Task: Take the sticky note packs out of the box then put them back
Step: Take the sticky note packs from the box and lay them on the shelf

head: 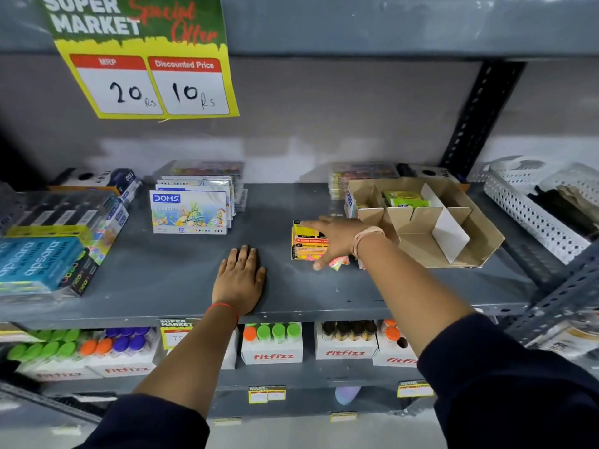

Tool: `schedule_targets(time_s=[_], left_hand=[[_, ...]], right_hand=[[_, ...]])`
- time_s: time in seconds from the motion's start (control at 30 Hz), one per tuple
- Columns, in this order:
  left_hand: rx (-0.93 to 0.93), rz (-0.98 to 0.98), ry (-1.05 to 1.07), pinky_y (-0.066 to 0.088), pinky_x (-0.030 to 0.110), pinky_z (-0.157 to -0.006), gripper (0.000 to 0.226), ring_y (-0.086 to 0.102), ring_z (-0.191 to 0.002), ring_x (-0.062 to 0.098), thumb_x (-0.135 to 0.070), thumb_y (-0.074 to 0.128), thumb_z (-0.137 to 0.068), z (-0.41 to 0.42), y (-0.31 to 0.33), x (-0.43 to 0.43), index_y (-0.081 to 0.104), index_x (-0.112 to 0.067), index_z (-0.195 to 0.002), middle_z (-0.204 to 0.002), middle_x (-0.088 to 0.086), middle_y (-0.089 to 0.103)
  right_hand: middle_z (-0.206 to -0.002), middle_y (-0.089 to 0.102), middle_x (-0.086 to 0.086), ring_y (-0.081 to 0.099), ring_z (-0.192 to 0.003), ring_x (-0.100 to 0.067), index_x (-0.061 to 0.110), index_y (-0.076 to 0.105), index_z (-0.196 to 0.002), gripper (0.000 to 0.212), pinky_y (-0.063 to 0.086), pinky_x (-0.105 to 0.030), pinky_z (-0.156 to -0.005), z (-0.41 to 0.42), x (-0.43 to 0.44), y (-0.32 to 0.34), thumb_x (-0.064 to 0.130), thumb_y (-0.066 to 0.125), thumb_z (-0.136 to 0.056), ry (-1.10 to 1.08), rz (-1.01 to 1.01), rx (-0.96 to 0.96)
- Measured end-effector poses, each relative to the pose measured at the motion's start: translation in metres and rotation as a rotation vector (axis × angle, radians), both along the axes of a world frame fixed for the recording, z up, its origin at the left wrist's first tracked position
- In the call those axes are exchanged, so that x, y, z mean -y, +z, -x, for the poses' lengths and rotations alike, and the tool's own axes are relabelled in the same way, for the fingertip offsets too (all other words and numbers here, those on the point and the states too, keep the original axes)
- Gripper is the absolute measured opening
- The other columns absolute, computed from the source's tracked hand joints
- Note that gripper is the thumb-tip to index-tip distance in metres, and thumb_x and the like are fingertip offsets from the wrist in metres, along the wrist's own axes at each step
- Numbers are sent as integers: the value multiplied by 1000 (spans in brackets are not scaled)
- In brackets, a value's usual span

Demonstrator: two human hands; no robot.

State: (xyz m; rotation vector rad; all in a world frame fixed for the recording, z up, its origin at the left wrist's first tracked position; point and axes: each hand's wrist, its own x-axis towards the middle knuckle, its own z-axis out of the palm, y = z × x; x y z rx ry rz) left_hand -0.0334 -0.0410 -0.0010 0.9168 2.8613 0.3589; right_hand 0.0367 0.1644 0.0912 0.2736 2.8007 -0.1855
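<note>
The sticky note pack [308,241] lies flat on the shelf [181,277], about in the middle from front to back and a bit to the right. It is yellow with orange and pink on it. More bright pink and yellow notes [338,263] peek out just beside it, under the hand.

The right hand [334,239] is spread over the pack. The pointer finger lies along its far edge and the thumb sits at its near corner. The hand touches the pack, but I cannot tell if it is gripping it or only resting on it.

The left hand [241,280] lies flat and open on the shelf near the front edge, to the left of the pack. It holds nothing.

The box [431,222] is brown cardboard with white walls inside. It sits near the right end of the shelf, just behind the right wrist. One green pack [400,198] is in a back part of the box.

The pack looks small and light. It is likely a bit bendy, and its shiny wrap could be slippery. A good way to take it is to pinch it by two sides, thumb on one and fingers on the other.
</note>
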Motion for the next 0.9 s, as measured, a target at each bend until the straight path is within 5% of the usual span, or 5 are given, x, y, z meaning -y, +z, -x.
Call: schedule_targets(time_s=[0.37,0.47,0.67,0.9], left_hand=[[18,-1,-31,3,35,-120,53,2,-147,21,-34,23,-99,7,2,8,11,-14,-146,-159,4,6],[9,-14,6,3,36,-120,53,1,-147,22,-33,25,-98,12,1,17,13,-13,-146,-159,5,7],[33,-55,2,5,36,-119,51,3,-146,22,-32,26,-99,13,2,21,17,-13,-145,-158,5,11],[14,-50,-13,6,35,-120,51,3,-146,21,-31,26,-99,12,2,25,16,-13,-145,-158,4,12]], right_hand=[[-156,22,-5,31,-138,-29,31,19,-146,81,35,-41,-108,10,-4,3,48,64,-80,-27,29,-4],[-149,37,-5,41,-131,-28,26,29,-143,70,40,-39,-103,10,-6,3,37,64,-83,-38,56,-65],[-133,50,-7,52,-115,-28,21,43,-131,72,45,-33,-89,7,-11,1,33,79,-69,-91,165,-105],[-131,51,-8,52,-114,-27,20,48,-127,74,45,-35,-91,9,-9,2,30,83,-63,-93,161,-176]])
